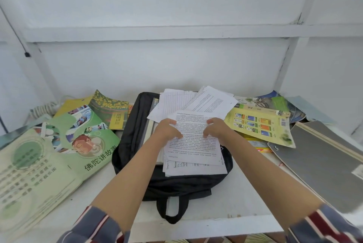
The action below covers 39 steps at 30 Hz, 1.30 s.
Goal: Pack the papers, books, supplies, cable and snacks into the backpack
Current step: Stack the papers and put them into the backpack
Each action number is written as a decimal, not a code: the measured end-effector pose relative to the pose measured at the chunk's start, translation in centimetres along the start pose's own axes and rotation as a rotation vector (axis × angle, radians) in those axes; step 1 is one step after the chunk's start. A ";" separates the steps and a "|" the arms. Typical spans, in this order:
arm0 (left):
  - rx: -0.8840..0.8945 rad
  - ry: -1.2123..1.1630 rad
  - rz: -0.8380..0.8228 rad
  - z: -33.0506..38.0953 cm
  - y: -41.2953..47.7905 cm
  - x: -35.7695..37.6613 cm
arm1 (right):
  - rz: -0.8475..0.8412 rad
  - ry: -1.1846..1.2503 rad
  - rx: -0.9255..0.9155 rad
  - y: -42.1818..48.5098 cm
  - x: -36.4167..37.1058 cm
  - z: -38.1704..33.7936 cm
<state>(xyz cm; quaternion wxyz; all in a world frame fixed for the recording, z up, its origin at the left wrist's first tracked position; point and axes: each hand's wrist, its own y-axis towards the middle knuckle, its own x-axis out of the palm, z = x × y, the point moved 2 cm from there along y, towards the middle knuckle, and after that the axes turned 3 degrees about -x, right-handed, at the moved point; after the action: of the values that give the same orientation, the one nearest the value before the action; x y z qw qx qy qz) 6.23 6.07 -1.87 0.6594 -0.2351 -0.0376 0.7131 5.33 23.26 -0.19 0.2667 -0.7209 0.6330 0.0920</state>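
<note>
In the head view, the papers (193, 150) are seen as a loose, fanned stack lying on top of the open black backpack (129, 136), which lies flat on the white surface (242, 201). The left grip (169, 130) is clenched on the left edge of the top printed sheet and the right grip (218, 129) on its right edge, with bent fingers laid on the printed face. More sheets are spread beyond the grips and below them, none squared to the rest.

The stack is judged light, thin and floppy, and the sheets are likely to slide over one another. A hold on both side edges, with the pile first tapped square, is judged safest. If one sheet alone is pulled, the others may be scattered or creased. The mouth of the backpack is hidden beneath the sheets, so how far it is unzipped cannot be told.

Left of the left grip, a green book (78, 144) is spread on the surface, and further off a white coiled cable (42, 109) is seen. Right of the right grip lie a yellow booklet (259, 125) and a grey board (318, 164). These are judged stiffer and heavier, and none is packed yet.
</note>
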 end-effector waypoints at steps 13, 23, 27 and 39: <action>-0.082 0.045 -0.108 1.0 -1.7 -2.1 | -0.089 0.053 0.054 -0.7 -0.3 -0.8; -0.108 0.085 -0.216 3.4 -2.8 -3.6 | -0.161 0.149 0.146 -2.1 -1.8 -2.9; -0.118 -0.014 -0.348 4.5 -3.8 -4.1 | -0.223 0.089 0.176 -3.8 -2.8 -3.7; 0.253 0.034 -0.250 9.8 -1.9 -4.2 | -0.002 0.449 -0.140 -3.8 -6.4 -6.0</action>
<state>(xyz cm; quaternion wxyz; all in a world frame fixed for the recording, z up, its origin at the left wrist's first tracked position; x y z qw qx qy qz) 4.25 4.81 8.70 0.7677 -0.1556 0.0347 0.6207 6.56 25.95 8.90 0.0687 -0.7406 0.6679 -0.0270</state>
